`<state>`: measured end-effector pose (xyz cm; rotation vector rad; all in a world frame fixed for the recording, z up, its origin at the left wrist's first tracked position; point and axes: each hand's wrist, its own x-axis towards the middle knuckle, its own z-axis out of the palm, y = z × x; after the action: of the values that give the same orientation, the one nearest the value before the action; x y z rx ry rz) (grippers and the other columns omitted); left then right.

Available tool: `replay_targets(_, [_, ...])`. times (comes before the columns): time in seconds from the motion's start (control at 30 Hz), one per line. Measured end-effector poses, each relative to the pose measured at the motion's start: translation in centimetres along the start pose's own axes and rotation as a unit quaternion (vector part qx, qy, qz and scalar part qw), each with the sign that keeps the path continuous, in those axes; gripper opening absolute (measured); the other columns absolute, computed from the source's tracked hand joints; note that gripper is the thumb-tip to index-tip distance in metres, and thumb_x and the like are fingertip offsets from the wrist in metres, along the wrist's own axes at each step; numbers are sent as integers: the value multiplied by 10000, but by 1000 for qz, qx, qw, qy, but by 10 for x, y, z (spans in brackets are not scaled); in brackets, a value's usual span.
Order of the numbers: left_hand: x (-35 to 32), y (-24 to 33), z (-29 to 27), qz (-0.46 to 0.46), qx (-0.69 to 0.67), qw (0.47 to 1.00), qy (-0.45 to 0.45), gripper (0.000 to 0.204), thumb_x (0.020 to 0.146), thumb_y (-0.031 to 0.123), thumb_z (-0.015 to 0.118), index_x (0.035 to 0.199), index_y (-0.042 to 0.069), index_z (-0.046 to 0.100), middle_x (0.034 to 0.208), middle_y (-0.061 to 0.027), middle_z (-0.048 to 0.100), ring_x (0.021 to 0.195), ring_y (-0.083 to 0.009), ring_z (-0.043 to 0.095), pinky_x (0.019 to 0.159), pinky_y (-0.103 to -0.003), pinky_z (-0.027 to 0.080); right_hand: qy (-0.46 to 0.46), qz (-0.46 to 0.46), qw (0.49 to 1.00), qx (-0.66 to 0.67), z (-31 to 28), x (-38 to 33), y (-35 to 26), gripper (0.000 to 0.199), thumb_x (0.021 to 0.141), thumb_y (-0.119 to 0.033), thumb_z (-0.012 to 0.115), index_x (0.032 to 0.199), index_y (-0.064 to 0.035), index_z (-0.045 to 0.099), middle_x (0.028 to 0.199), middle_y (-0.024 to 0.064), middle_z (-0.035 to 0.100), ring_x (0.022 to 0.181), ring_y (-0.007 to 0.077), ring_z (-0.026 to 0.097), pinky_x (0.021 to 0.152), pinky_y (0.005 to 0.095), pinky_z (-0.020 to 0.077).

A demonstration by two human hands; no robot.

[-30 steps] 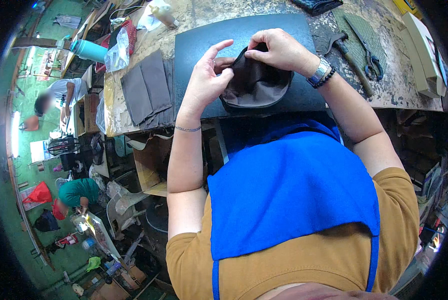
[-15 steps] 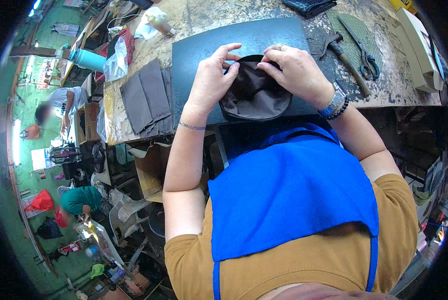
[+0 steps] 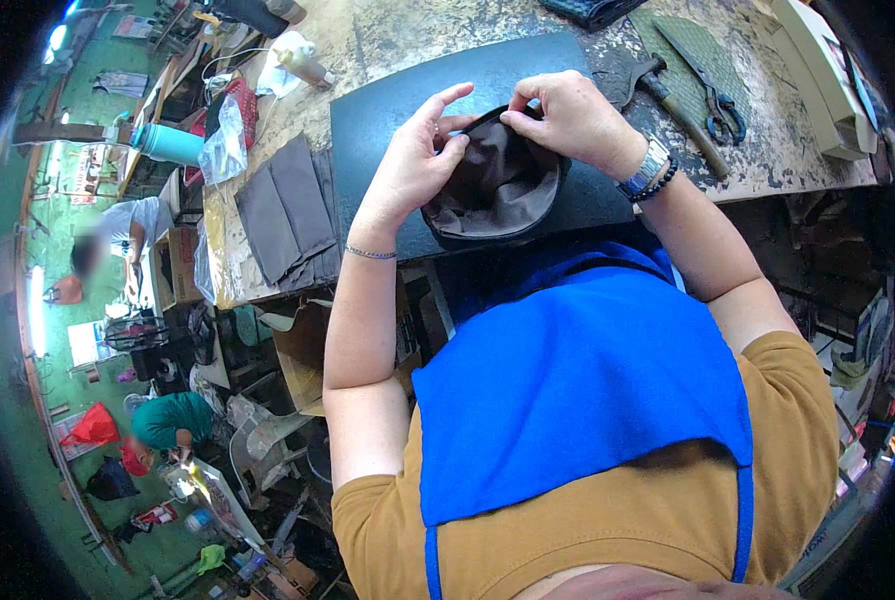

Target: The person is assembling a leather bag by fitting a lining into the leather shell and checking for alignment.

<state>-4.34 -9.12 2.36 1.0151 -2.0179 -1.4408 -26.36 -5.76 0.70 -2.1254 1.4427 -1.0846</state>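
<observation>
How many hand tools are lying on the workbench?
2: a hammer lies right of the dark mat, and pliers lie further right, on a green pad. Others may be hidden.

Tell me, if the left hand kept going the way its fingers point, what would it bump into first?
Probably the right hand. The left hand points up and right along the brown pouch's rim, where the right fingers pinch just ahead. Depth is hard to judge.

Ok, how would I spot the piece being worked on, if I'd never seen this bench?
Start at the dark rectangular mat on the stained workbench. Over its near edge, both hands pinch one rounded brown fabric piece with a black rim, the left hand and right hand gripping its far edge. Unlike the flat grey fabric pieces stacked left of the mat, it is cupped like a bowl and held up.
</observation>
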Motion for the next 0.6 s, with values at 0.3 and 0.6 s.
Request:
replay_targets(0.3, [9,14,5,14,92,996,12,467,881,-7,577,1334,62,483,1033,-98,682,899,-75,603,788,-231,494,1,-8,1000,-20,-2,2,0,189,807,-203,696,811,-15,671,722,172,647,657,315,640,611,368,500])
replay_targets(0.6, [18,20,14,35,251,963,92,282,847,57,647,1125,84,606,918,-93,695,729,-142,654,683,-264,520,1,-37,999,-4,-1,-11,-9,272,786,-145,673,1026,-55,583,815,183,658,830,365,646,737,449,508])
